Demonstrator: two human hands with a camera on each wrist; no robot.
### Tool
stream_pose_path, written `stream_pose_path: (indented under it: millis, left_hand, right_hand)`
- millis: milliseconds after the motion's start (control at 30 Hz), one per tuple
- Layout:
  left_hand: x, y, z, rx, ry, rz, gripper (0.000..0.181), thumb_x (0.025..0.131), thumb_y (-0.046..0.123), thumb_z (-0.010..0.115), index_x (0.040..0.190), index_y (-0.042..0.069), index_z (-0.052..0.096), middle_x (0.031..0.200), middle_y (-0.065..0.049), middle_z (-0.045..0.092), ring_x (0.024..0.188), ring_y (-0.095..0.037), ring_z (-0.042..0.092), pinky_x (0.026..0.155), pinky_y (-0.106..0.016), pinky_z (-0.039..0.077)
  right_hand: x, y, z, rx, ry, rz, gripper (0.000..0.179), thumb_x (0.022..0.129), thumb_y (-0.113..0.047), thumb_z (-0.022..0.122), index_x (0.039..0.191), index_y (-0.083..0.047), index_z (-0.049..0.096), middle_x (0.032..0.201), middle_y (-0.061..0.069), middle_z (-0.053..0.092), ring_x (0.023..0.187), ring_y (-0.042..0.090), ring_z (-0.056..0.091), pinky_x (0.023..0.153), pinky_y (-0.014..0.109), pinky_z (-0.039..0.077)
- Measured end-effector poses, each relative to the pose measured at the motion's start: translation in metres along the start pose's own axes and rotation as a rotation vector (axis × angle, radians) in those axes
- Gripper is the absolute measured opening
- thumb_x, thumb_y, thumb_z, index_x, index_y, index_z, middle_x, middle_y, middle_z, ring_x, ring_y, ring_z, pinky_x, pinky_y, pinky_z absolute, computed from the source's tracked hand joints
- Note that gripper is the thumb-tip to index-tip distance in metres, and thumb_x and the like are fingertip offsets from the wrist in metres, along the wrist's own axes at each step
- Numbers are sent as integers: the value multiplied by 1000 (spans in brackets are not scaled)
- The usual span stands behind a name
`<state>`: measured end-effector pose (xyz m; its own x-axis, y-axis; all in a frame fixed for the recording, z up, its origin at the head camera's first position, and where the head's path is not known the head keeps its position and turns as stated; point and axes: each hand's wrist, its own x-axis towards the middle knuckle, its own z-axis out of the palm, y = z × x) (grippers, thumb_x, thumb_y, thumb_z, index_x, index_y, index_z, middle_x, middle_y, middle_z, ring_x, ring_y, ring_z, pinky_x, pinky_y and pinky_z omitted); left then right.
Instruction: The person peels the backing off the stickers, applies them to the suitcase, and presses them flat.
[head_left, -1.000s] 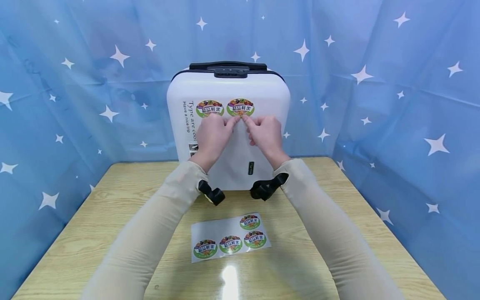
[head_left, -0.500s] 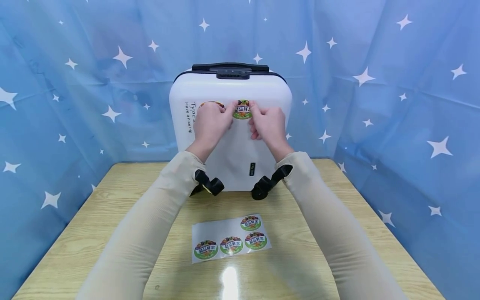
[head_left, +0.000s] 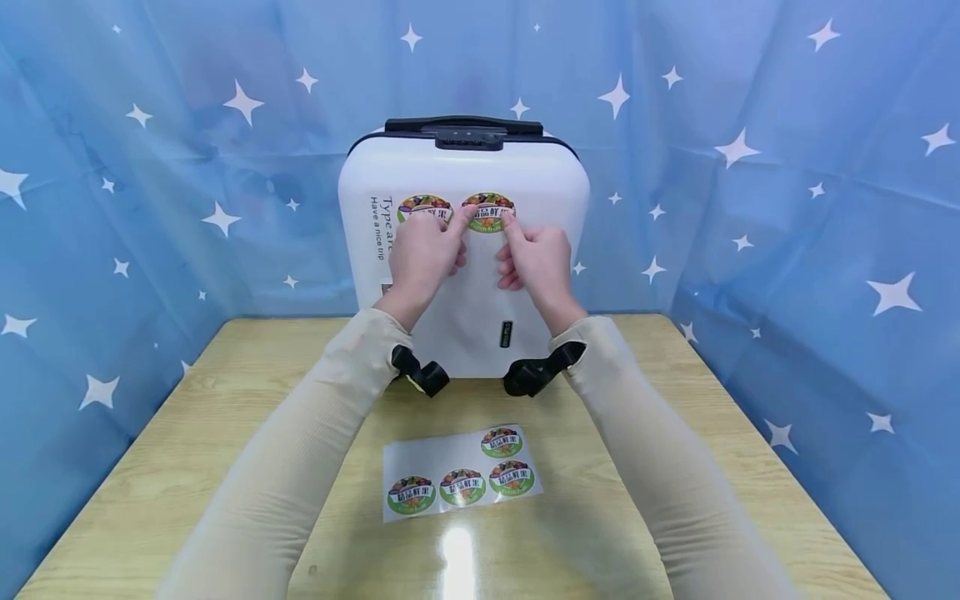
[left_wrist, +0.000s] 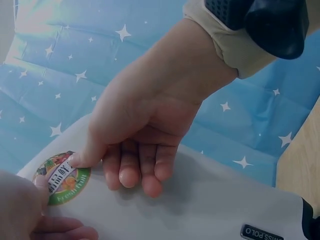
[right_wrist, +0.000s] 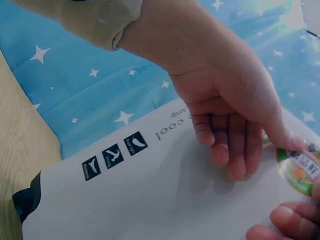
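Observation:
A white suitcase (head_left: 468, 321) stands upright with two oval fruit stickers near its top. My left hand (head_left: 418, 257) lays its thumb on the left part of the right-hand sticker (head_left: 489, 223). From the other side, the thumb of my right hand (head_left: 543, 260) presses on that sticker's right part. The other fingers of both hands hang loosely bent and hold nothing, as the wrist views show. In the left wrist view the sticker (left_wrist: 75, 187) lies flat on the shell between the two thumbs. My left hand partly covers the left-hand sticker (head_left: 424, 202).
On the wooden table (head_left: 247, 417), in front of the suitcase, lies a sticker sheet (head_left: 431, 457) with several fruit stickers on it. The suitcase has a black handle (head_left: 463, 125) on top and a small badge (head_left: 506, 334) low down. A blue star-patterned curtain (head_left: 247, 175) surrounds the table.
My thumbs moved from the bottom edge of the right-hand sticker up to its two sides, then slightly down onto its face. The sticker stays in place on the suitcase.

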<state>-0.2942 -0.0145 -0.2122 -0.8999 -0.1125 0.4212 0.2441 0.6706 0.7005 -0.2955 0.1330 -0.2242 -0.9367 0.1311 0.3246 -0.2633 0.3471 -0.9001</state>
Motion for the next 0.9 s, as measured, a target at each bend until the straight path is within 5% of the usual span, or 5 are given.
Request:
stream_pose_path:
  millis: [633,900]
  left_hand:
    - [-11,-18,11,-88,-26,20,53,89,52,53,60,8,64,55,-1,60,49,-17,56,52,-29,41]
    - [-14,-15,11,-103,-25,34,56,90,53,50,58,9,64,54,-3,61,46,-18,55,46,-27,36]
  right_hand:
    - [-4,13,8,56,23,-1,62,88,-55,51,70,3,67,57,12,62,46,24,62,46,34,52]
    - [-10,2,8,3,43,7,62,90,-55,47,71,0,67,59,12,62,49,23,63,48,32,52]
